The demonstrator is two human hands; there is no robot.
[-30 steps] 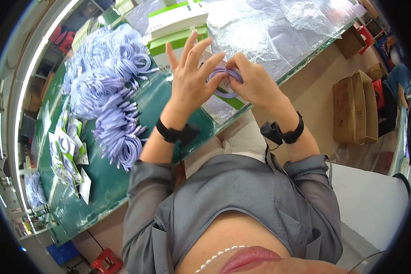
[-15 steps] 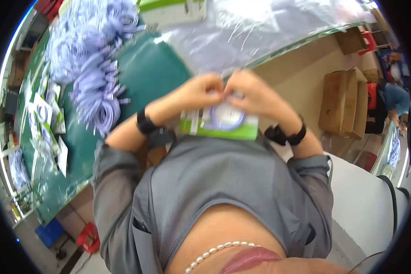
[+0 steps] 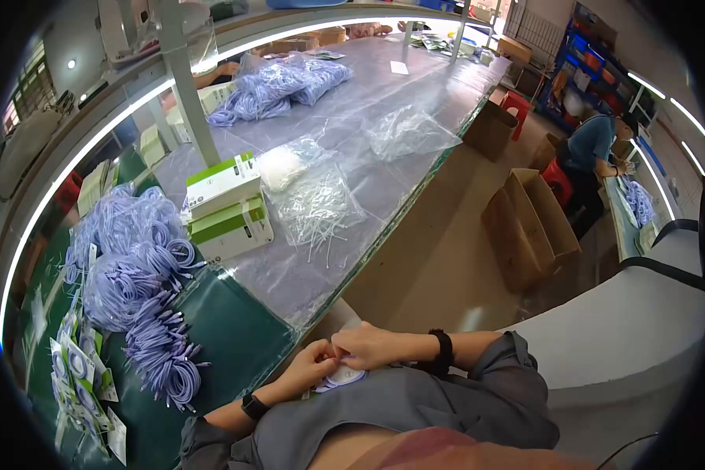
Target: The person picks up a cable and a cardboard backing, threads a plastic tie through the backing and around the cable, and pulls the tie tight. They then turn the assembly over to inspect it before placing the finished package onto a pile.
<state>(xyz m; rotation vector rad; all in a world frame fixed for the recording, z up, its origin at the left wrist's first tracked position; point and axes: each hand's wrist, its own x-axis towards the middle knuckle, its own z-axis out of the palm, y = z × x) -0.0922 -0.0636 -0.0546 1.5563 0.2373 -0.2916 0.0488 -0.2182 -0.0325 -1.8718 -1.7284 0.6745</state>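
My left hand [image 3: 309, 366] and my right hand [image 3: 368, 345] are pressed together low against my grey shirt, just below the table's edge. Both grip a white and green card with a coiled purple cable [image 3: 341, 378] on it; my fingers and shirt cover most of it. Each wrist carries a black band. On the green mat [image 3: 227, 337] to the left lies a heap of coiled purple cables [image 3: 137, 286].
White and green boxes [image 3: 227, 207] stand behind the heap. Clear plastic bags [image 3: 317, 200] lie on the long table. Packed cable cards [image 3: 78, 376] lie at the left. Open cardboard boxes [image 3: 529, 223] stand on the floor. A person in blue [image 3: 595, 145] works at the right.
The view has swung upward, showing the long table. My hands, with the card and cable, have come from over the table down against my shirt.
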